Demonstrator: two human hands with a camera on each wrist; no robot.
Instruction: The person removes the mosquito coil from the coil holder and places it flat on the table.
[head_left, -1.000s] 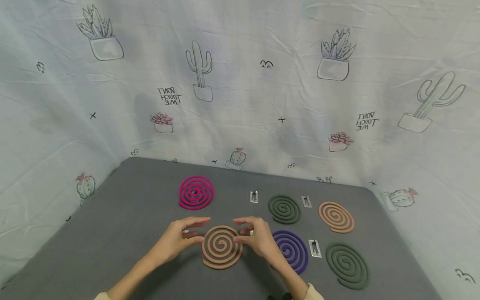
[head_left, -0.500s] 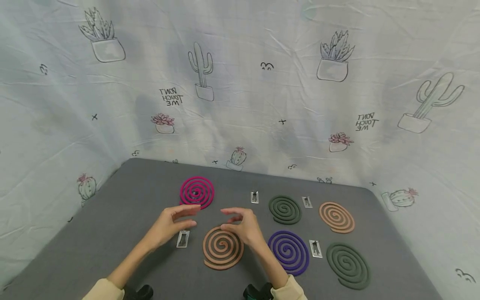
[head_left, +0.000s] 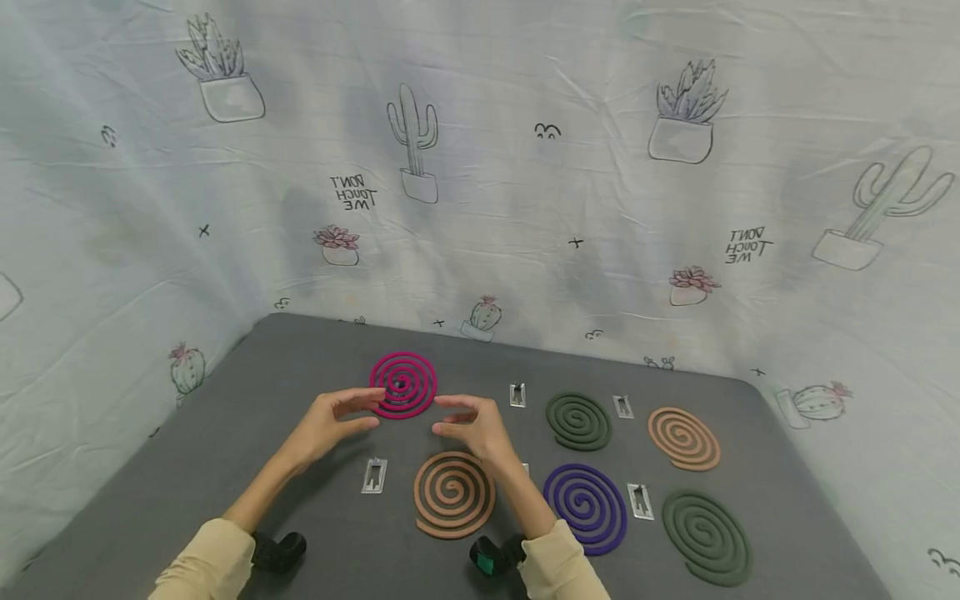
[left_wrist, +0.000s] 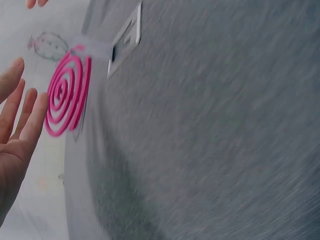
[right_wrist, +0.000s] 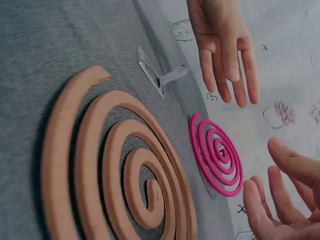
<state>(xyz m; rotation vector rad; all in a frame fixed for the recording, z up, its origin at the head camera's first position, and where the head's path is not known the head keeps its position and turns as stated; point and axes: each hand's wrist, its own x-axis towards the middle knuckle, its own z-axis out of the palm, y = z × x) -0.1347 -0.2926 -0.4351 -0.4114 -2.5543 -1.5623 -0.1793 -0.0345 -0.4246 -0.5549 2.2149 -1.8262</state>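
A pink mosquito coil (head_left: 403,385) sits at the back of the grey table, and in the left wrist view it looks raised and tilted. My left hand (head_left: 327,427) hovers at its near left side, thumb and fingers spread apart, holding nothing. Just right of that coil, my right hand (head_left: 478,427) is in the air with its fingers likewise parted. Below and between the hands, a tan mosquito coil (head_left: 454,495) lies flat. A small metal coil stand (head_left: 374,476) is left of it, with an upright tab seen in the right wrist view.
To the right lie a purple coil (head_left: 585,508), a dark green coil (head_left: 578,422), another tan coil (head_left: 684,438) and another green coil (head_left: 707,537). Metal stands (head_left: 640,502) lie among them. A printed cloth (head_left: 487,208) hangs behind the table (head_left: 300,358).
Both hands have moved away from the near tan coil, up and slightly left toward the pink coil. The stand left of the tan coil has come into view. The coils have stayed in place.
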